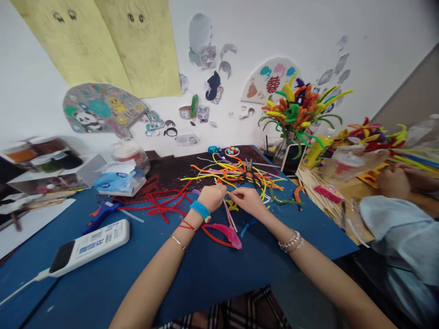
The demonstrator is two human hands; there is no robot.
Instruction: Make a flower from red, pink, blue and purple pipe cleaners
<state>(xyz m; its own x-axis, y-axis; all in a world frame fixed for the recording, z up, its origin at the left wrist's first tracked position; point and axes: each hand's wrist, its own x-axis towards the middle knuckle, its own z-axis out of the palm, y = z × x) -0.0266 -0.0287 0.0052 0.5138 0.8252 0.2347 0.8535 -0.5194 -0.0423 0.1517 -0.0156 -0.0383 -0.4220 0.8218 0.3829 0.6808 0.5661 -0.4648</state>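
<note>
Pale wooden stick (230, 215) slanting between hands above blue board (219, 274). Left hand (211, 197) curled, pinching stick's upper end; right hand (246, 202) pinching just beside it. Pink pipe cleaner (228, 233) below. Close pinch steadies stick.

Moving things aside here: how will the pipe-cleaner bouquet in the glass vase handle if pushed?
The pipe-cleaner bouquet looks top-heavy, its wide spray rising above a narrow glass vase, so it would probably tip easily. The glass is likely fragile and slippery. The stems seem springy rather than floppy, since they hold their curves unsupported.
</note>
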